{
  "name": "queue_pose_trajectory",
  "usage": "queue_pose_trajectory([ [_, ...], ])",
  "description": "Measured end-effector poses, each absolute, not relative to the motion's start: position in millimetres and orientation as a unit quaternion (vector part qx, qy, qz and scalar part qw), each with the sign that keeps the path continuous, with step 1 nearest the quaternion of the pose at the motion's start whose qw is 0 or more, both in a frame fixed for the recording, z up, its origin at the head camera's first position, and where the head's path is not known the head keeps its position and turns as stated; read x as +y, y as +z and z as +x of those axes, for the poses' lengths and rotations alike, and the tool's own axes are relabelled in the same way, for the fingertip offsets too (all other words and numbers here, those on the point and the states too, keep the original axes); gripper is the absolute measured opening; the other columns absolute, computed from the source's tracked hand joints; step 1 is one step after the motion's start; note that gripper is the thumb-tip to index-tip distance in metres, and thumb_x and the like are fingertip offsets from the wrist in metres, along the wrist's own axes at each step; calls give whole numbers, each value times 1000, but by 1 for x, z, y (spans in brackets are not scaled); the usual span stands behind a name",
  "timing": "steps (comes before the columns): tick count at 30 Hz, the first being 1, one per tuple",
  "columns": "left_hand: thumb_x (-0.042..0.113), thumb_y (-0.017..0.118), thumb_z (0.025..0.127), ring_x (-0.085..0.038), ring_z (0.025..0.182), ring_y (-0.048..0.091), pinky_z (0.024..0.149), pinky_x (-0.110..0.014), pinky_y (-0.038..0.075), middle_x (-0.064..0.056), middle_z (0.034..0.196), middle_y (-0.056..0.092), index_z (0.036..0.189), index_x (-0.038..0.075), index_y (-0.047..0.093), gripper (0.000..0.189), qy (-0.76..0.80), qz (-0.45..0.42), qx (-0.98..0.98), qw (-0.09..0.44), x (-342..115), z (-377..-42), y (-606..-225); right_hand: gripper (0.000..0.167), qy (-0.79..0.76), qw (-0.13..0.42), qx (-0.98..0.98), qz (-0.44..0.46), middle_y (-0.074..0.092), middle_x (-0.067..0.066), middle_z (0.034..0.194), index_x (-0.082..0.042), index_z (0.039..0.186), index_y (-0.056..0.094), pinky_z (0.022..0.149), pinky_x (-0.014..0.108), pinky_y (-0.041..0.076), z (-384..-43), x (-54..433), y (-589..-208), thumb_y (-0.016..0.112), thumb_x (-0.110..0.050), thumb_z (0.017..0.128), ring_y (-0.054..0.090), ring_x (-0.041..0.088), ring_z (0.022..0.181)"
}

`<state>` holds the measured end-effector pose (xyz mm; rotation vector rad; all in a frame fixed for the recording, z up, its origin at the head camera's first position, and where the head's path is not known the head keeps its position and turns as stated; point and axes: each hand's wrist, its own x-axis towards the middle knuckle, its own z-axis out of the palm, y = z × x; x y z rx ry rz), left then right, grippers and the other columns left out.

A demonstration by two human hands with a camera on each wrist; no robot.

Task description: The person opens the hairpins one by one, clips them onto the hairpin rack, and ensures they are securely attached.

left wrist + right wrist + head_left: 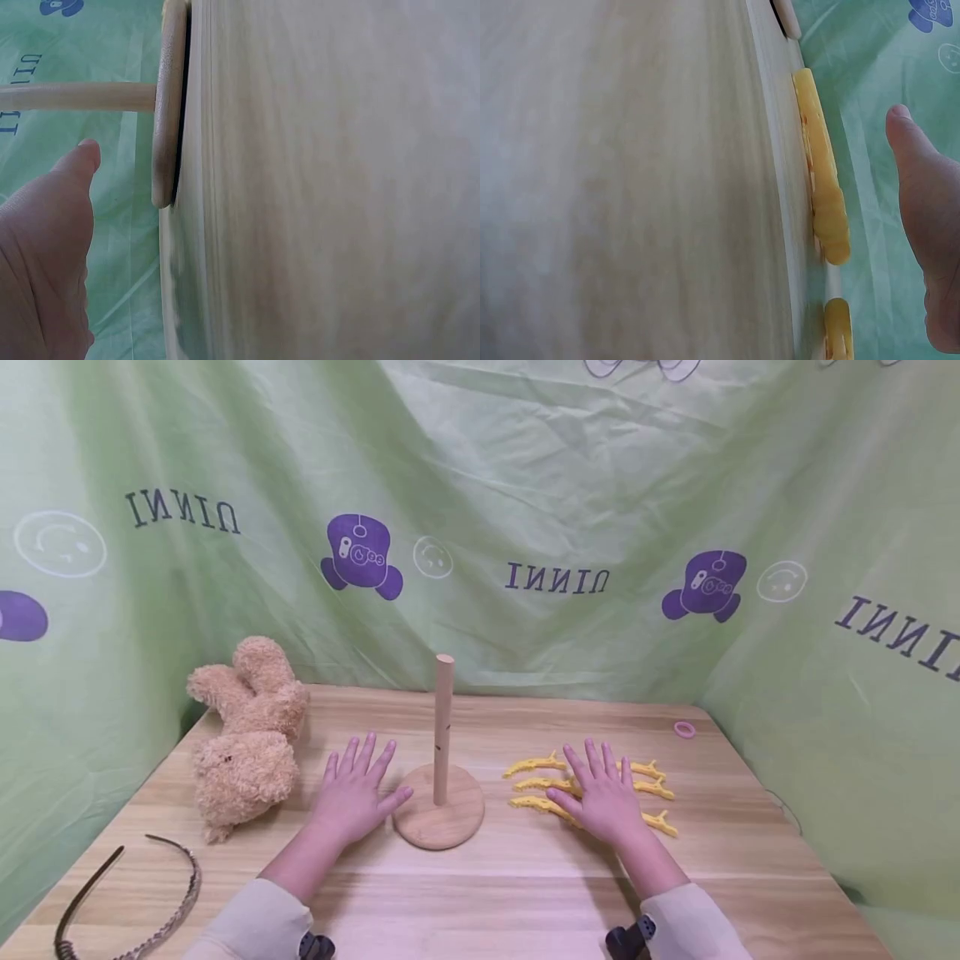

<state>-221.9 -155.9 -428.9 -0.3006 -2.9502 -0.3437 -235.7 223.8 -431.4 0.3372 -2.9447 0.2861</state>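
Observation:
My left hand (351,800) hovers palm down with fingers spread, just left of a wooden stand. The stand has a round base (465,822) and an upright dowel (443,727). In the left wrist view the thumb (79,161) points toward the dowel without touching it. My right hand (603,802), also palm down with fingers spread, is over several yellow plastic branch-shaped pieces (536,805) and hides their middles. The right wrist view shows a gap between that hand and a yellow piece (821,165) on the table. Both hands are bare of any object.
A fluffy brown plush toy (243,768) lies at the table's left. In front of it is a dark braided headband (191,885). A small pink ring (684,729) lies at the far right corner. Green printed cloth (570,468) surrounds the wooden table (465,918).

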Motion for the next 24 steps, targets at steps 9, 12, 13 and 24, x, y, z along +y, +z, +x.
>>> queue_pose_trajectory([
  [9, 61, 47, 95, -48, 148, 14, 119, -66, 15, -23, 161, 17, 156, 11, 24, 83, -147, -102, -981, 71, -157, -216, -431, 80, 143, 90, -980, 101, 14, 26, 161, -13, 155, 27, 119, 67, 7, -230, 232, -427, 50, -60, 94, 10, 48, 148],
  [12, 58, 50, 95, -49, 147, 16, 119, -66, 16, -26, 160, 17, 155, 5, 22, 86, -207, -104, -972, 49, -154, -211, -435, 76, 175, 100, -975, 89, 18, 27, 160, -10, 155, 27, 118, 68, 12, -224, 243, -426, 49, -54, 97, 16, 50, 146],
  [13, 57, 52, 94, -49, 147, 16, 119, -65, 16, -26, 160, 18, 155, 3, 22, 87, -230, -104, -967, 43, -153, -209, -437, 75, 186, 104, -973, 86, 19, 28, 159, -9, 154, 28, 117, 68, 15, -222, 248, -426, 50, -52, 98, 19, 50, 145],
  [24, 43, 76, 82, -49, 143, 28, 118, -63, 22, -30, 153, 34, 148, -7, 33, 93, -412, -64, -909, 11, -136, -199, -457, 71, 282, 98, -953, 54, 30, 33, 152, 4, 147, 36, 108, 73, 25, -204, 310, -442, 58, -43, 97, 28, 56, 137],
])
